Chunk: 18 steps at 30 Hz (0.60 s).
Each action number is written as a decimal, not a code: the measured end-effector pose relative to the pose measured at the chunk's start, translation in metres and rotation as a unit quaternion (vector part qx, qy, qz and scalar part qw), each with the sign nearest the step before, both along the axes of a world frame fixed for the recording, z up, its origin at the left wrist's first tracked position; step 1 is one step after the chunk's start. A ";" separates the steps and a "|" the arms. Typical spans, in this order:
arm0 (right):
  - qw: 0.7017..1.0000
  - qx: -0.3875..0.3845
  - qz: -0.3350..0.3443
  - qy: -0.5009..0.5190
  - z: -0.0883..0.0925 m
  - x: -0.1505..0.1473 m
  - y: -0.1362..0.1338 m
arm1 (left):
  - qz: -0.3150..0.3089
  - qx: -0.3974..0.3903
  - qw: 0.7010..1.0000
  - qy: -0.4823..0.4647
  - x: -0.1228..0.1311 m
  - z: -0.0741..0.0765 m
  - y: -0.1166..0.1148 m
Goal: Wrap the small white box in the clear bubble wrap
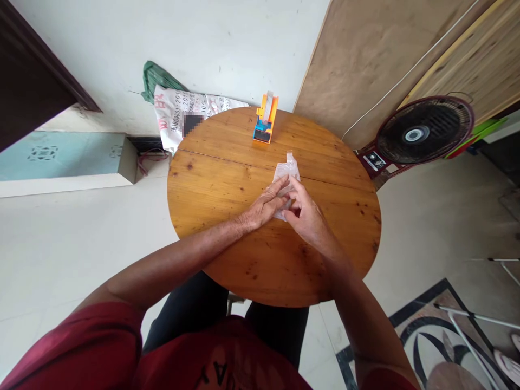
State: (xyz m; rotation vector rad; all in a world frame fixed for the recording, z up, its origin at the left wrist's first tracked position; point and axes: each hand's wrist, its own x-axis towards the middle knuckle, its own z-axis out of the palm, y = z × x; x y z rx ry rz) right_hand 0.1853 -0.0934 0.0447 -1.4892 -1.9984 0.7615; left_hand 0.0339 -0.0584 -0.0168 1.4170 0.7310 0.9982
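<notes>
A small bundle of clear, whitish plastic wrapping lies on the round wooden table, with a short strip standing out at its far end. My left hand rests flat across the bundle's left side, fingers stretched out. From the right, my right hand touches the same wrapping with bent fingers, thumb and forefinger apart. Both hands cover much of the bundle, so whatever is inside cannot be made out. Beyond them stands an orange and blue tape dispenser with a roll of clear tape.
Against the wall behind the table leans a printed white sack with a green bag. A dark round fan stands at the right, past the table's edge. White metal rods show at the lower right.
</notes>
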 end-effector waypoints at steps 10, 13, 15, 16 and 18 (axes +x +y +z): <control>0.994 -0.050 0.076 0.054 0.004 0.013 0.009 | 0.042 0.109 0.978 0.171 -0.002 -0.001 -0.002; 0.991 -0.053 0.028 0.116 0.014 0.021 0.013 | 0.052 0.127 0.974 0.181 -0.001 -0.003 -0.003; 0.988 -0.026 -0.023 0.147 0.019 0.027 0.021 | 0.060 0.146 0.969 0.189 0.000 -0.004 -0.004; 0.987 -0.011 -0.042 0.157 0.021 0.030 0.026 | 0.067 0.155 0.967 0.193 0.000 -0.004 -0.005; 0.985 0.008 -0.062 0.162 0.022 0.033 0.038 | 0.087 0.167 0.961 0.201 0.001 -0.005 -0.007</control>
